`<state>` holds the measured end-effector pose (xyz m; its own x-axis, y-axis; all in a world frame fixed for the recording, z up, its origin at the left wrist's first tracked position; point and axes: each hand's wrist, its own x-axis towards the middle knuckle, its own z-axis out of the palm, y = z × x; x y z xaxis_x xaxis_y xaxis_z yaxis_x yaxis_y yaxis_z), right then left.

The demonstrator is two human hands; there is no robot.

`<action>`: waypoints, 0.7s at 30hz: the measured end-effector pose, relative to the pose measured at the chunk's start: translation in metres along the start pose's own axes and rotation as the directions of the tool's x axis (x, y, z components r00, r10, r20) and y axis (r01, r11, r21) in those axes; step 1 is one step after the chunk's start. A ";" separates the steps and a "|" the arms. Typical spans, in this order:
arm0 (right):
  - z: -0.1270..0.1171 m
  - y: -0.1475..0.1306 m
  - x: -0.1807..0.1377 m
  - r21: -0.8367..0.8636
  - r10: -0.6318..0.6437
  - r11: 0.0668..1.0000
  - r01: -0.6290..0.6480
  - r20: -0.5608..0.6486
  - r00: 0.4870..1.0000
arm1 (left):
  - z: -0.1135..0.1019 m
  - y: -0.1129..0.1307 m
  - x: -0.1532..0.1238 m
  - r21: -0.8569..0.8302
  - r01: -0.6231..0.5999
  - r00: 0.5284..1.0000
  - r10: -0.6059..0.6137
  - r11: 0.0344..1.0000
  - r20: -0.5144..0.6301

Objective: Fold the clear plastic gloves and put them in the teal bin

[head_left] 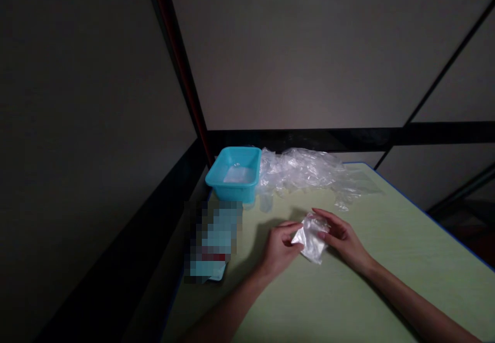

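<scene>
A small clear plastic bag (312,237), shiny and crinkled, is held between both hands just above the table. My left hand (280,244) pinches its left edge between thumb and fingers. On the other side, my right hand (343,237) grips the bag, with the thumb on its near face and the fingers behind its upper edge. Whether anything lies inside the bag I cannot tell. Behind the hands, a pile of clear plastic bags (305,167) spreads along the back of the table.
A turquoise plastic basin (235,192) stands at the back left with something pale and clear inside. In front of it lies a pixelated, blue-green object (221,232). The light green table (386,260) has a blue edge. Walls rise behind and to the left.
</scene>
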<state>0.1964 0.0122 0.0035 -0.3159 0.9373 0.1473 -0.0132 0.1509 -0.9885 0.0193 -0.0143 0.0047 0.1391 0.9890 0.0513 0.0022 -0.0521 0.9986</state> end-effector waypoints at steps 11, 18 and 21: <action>0.018 -0.009 -0.002 0.112 0.072 0.992 -0.064 -0.069 0.995 | -0.001 0.003 -0.001 0.044 -0.022 0.992 0.027 0.999 -0.122; 0.027 -0.008 0.001 0.128 0.142 0.984 -0.124 -0.142 0.980 | -0.003 0.000 -0.002 0.053 -0.010 0.988 0.018 0.999 -0.154; 0.029 -0.005 0.002 0.136 0.157 0.982 -0.135 -0.166 0.973 | -0.002 0.001 -0.002 0.048 -0.016 0.984 0.024 0.999 -0.175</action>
<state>0.1687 0.0044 0.0077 -0.1517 0.9884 -0.0058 -0.0989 -0.0210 -0.9949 0.0166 -0.0159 0.0052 -0.0367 0.9964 0.0766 0.0479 -0.0748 0.9960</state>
